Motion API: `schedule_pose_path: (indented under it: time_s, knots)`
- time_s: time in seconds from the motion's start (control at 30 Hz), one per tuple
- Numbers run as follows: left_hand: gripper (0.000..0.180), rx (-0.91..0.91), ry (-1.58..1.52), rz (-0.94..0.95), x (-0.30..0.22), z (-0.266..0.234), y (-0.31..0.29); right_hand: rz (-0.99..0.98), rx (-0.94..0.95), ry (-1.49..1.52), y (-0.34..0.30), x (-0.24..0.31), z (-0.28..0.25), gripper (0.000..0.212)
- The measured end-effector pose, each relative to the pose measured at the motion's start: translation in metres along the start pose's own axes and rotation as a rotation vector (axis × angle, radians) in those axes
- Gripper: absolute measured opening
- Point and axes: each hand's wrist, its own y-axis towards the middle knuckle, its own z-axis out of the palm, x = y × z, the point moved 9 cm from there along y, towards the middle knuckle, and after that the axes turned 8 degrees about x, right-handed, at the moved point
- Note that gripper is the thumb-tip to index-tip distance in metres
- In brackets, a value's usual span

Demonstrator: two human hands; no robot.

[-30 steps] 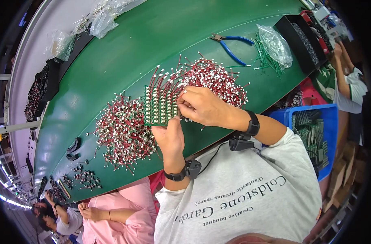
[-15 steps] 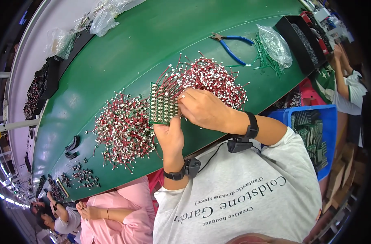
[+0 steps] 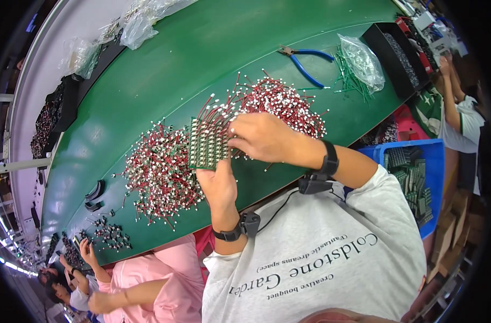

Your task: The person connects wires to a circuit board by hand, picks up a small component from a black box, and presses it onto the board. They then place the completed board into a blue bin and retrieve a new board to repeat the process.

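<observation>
My left hand (image 3: 219, 189) grips a green circuit board panel (image 3: 205, 148) by its lower edge, thumb on the front. Rows of small pale metal parts cover the panel. Red wires with white connector ends (image 3: 209, 110) stick out along its upper side. At the panel's right edge my right hand (image 3: 264, 137) is closed with thumb and fingers together; whatever lies between the fingertips is too small to make out. A heap of red wires with white connectors (image 3: 280, 102) spreads behind the right hand. Left of the panel lies another heap of wired small boards (image 3: 162, 172).
Blue-handled cutting pliers (image 3: 310, 67), green strips (image 3: 350, 81) and a clear plastic bag (image 3: 364, 62) lie at the far right by a black box (image 3: 396, 59). A blue bin (image 3: 436, 183) of panels stands right. A co-worker in pink (image 3: 164, 285) sits left.
The panel and both my hands have shifted a little left. My right fingers have turned at the panel's edge. The pink-clad co-worker's hands have moved apart, one raised toward the table.
</observation>
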Motion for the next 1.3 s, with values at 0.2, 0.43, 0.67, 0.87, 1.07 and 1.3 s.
schedule_pose_path:
  time_s: [0.2,0.43,0.67,0.87,1.07,1.3]
  knots:
    - [0.062,-0.129,-0.061,0.051,-0.02,-0.033,-0.004,0.362,-0.176,-0.326,0.01,-0.114,-0.078,0.022]
    - [0.06,-0.121,-0.092,0.001,-0.012,-0.02,-0.004,0.475,-0.034,-0.301,0.006,-0.163,-0.05,0.018]
    - [0.06,-0.116,-0.109,0.029,-0.013,-0.024,-0.001,0.424,-0.074,-0.051,-0.004,-0.149,-0.067,0.016]
    - [0.059,-0.1,-0.104,0.006,-0.009,-0.021,0.0,0.54,-0.127,0.522,-0.021,-0.166,-0.066,0.022]
    - [0.059,-0.112,-0.116,-0.015,-0.006,-0.016,0.002,0.373,-0.147,0.579,-0.017,-0.149,-0.066,0.019]
    - [0.06,-0.102,-0.181,-0.028,0.002,0.001,0.009,0.38,-0.117,0.497,-0.008,-0.11,-0.069,0.023]
